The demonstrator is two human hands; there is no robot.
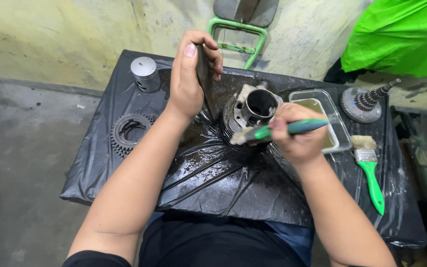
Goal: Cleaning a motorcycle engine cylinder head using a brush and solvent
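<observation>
engine cylinder (253,111) brushed by right hand (297,136); left hand (189,79) grips dark plate (204,74).

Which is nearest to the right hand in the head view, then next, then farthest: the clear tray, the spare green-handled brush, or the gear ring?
1. Clear tray, touching the right hand on its right side.
2. Spare green-handled brush, lying farther right on the black sheet.
3. Gear ring, far left, beyond the left forearm.
</observation>
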